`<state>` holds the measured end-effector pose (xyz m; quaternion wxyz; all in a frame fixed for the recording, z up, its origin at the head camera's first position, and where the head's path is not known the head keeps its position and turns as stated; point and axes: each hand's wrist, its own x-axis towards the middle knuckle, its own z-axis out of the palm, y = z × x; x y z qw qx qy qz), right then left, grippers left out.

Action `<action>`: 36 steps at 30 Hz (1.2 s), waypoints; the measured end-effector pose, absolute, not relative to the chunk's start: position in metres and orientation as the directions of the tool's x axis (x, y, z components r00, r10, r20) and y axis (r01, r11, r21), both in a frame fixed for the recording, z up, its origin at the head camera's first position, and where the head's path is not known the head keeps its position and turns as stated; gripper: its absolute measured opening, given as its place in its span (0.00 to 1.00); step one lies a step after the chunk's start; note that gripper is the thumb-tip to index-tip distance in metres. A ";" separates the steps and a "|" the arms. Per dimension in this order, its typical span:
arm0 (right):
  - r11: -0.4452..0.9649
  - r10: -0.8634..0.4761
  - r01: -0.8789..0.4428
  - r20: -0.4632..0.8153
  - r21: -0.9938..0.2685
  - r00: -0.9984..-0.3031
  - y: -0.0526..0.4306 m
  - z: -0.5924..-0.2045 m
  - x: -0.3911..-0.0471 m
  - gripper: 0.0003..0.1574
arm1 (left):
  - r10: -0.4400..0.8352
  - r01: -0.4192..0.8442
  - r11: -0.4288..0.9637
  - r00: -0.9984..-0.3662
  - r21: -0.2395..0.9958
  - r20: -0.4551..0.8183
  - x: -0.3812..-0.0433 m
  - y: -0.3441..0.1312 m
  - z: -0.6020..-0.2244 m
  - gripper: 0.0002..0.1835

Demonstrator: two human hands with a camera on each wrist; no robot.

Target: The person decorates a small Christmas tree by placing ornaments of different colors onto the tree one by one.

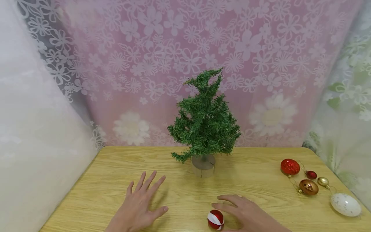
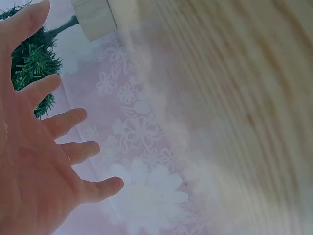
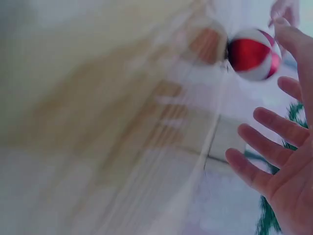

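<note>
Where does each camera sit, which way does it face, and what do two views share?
Head: on the head, facing forward and down over the table to the tree; left hand and right hand show.
Left wrist: on that wrist, its picture tilted, facing past the left hand's spread fingers towards the tree and curtain.
Right wrist: on that wrist, facing past the right hand's fingers towards the striped ball; part of the left hand shows at upper right.
Shared: head and right wrist both show the striped ball.

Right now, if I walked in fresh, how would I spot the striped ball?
Find the green tree standing on the wooden table. From its base, come closer, to the person's right hand; the striped ball rests on the wood right beside it. It alone wears broad red and white stripes; the ornaments off to the right have none.
</note>
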<state>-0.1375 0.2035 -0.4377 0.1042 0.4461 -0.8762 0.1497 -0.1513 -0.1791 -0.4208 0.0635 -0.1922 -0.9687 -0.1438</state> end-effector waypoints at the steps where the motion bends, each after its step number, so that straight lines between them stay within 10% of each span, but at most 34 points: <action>1: 0.540 -0.763 -0.822 0.308 -0.180 -0.568 0.199 -0.437 -0.139 0.38 | 0.355 0.392 0.884 -0.917 0.254 0.182 -0.152 -0.179 -0.421 0.44; 21: 0.552 -0.732 -0.682 0.115 -0.480 -0.672 0.192 -0.431 -0.149 0.24 | 0.378 0.438 0.870 -0.887 0.226 0.265 -0.161 -0.181 -0.420 0.42; 36: 0.504 -0.628 -0.656 0.284 -0.562 -0.725 0.213 -0.424 -0.147 0.22 | 0.376 0.676 0.720 -0.566 0.153 0.734 -0.185 -0.161 -0.395 0.35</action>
